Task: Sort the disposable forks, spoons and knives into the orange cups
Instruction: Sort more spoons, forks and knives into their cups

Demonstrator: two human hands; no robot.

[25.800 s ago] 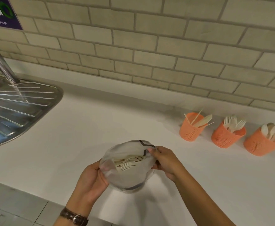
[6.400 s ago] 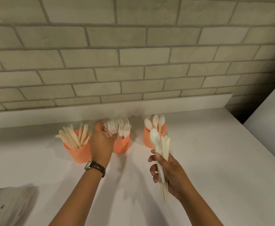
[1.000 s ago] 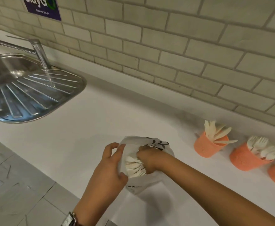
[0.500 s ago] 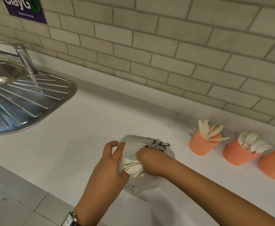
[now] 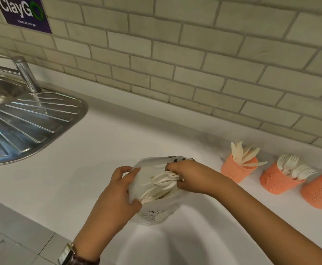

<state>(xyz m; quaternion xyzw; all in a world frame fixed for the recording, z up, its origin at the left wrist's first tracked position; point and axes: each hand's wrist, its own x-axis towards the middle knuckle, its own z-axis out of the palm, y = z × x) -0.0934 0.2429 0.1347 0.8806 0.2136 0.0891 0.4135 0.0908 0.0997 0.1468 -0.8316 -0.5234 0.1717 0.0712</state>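
Note:
A clear plastic bag (image 5: 154, 213) is held over the white counter (image 5: 80, 159). My left hand (image 5: 118, 194) grips its left rim. Inside the bag's mouth my right hand (image 5: 189, 176) is closed around a bundle of cream disposable cutlery (image 5: 160, 185), handles pointing left and down. Three orange mesh cups stand in a row at the right by the wall: the knife cup (image 5: 236, 171), the fork cup (image 5: 276, 180) and the spoon cup (image 5: 320, 192), the last cut off by the frame edge.
A steel sink drainboard (image 5: 22, 127) with a tap (image 5: 27, 75) lies at the left. A brick-tiled wall (image 5: 175, 64) runs behind the counter, with a purple sign (image 5: 22, 12) on it. Grey floor tiles (image 5: 13, 241) show below the counter's front edge.
My right hand has pulled the cutlery bundle further up out of the bag's mouth. The view has drifted slightly, the cups sitting a bit further right.

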